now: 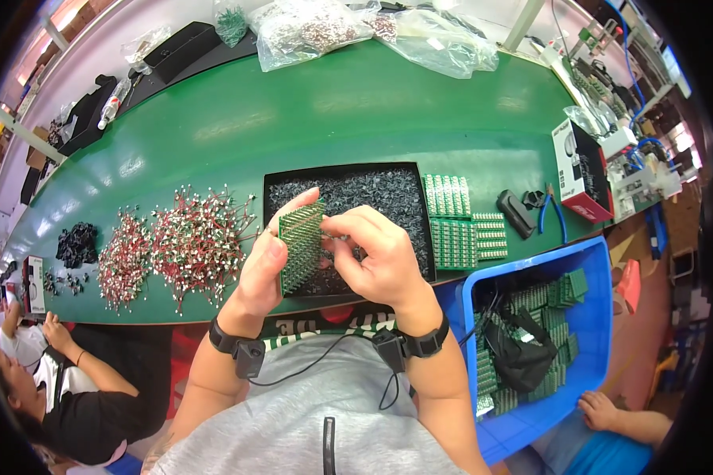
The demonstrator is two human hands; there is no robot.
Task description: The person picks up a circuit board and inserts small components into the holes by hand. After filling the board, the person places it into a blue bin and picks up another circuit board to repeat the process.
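My left hand [263,265] holds a green circuit board panel [302,247] on edge, its face studded with rows of small metal parts. The thumb lies along the near side and the fingers run behind it. My right hand [376,257] is at the panel's right edge, thumb and fingertips pinched together. Whatever is between those fingertips is too small or hidden to make out. Beneath both hands stands a shallow black tray [428,237] filled with small black plastic pieces [372,186].
Right of the tray lie several green board panels [453,244], blue-handled pliers [553,218] and a black case [516,214]. A blue bin [598,317] holds more panels. Piles of red-wired connectors [198,245] lie left. Other people sit left; another person's hand [598,410] is near the bin.
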